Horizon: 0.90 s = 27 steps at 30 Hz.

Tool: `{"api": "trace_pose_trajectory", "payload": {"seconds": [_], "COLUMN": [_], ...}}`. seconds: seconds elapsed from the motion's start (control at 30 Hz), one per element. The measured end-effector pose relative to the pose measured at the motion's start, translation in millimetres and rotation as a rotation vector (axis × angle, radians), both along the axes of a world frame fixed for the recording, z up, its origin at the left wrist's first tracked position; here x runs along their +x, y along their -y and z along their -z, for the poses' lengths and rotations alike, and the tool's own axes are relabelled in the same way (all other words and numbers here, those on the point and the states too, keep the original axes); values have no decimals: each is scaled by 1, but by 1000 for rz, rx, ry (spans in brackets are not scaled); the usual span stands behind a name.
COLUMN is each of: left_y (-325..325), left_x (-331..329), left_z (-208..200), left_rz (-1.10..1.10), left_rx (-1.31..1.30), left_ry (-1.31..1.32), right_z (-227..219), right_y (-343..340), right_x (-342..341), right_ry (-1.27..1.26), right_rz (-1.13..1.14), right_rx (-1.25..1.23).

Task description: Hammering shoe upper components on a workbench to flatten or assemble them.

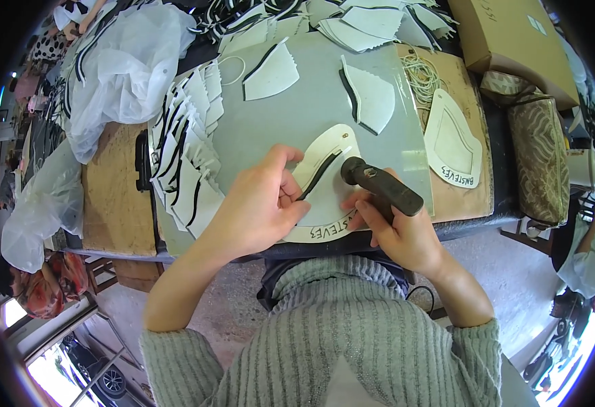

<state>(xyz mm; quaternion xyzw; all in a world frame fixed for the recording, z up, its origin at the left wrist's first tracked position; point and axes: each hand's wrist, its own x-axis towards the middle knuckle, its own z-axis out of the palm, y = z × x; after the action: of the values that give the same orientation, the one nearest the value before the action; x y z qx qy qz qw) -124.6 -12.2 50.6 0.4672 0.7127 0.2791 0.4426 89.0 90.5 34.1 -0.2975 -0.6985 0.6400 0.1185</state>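
Observation:
In front of me lies a white template (343,138) with a rounded lower edge and dark lettering. Within its outline sits a white cut piece (331,188) with a black strip along its left edge. My left hand (260,200) pinches the lower end of that black strip, thumb and fingers together. A dark-headed hammer (389,188) is held in my right hand (406,237), its head raised over the right part of the piece. Some of my right fingertips reach down to the piece near the lettering; the hammer's handle is mostly hidden by the hand.
Overlapping black-edged pieces (192,159) are stacked left on the grey board (311,81). Two single pieces lie farther up, more pile up behind. Right are a second template (452,146), a cord bundle (423,78), a patterned pouch (538,159) and a cardboard box (514,41). Plastic bags (124,68) lie left.

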Motion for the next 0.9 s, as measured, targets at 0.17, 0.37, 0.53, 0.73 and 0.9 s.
{"api": "trace_pose_trajectory", "payload": {"seconds": [0.17,0.37,0.53,0.73,0.9], "left_y": [-2,25,45,37,31], "left_x": [12,24,39,25,35], "left_z": [-5,24,40,38,43], "left_rz": [67,289,452,512,407], "left_rx": [-36,532,449,520,630], "left_ry": [-248,-707,-736,-619,-654], "right_z": [1,1,-10,-34,-27], "right_y": [-1,-4,-19,-56,-48], "right_x": [1,3,8,5,-9], "right_ry": [-14,-26,-4,172,418], "right_rz": [10,1,68,-236,-382], "right_rx": [-5,-32,-303,705,890]}}
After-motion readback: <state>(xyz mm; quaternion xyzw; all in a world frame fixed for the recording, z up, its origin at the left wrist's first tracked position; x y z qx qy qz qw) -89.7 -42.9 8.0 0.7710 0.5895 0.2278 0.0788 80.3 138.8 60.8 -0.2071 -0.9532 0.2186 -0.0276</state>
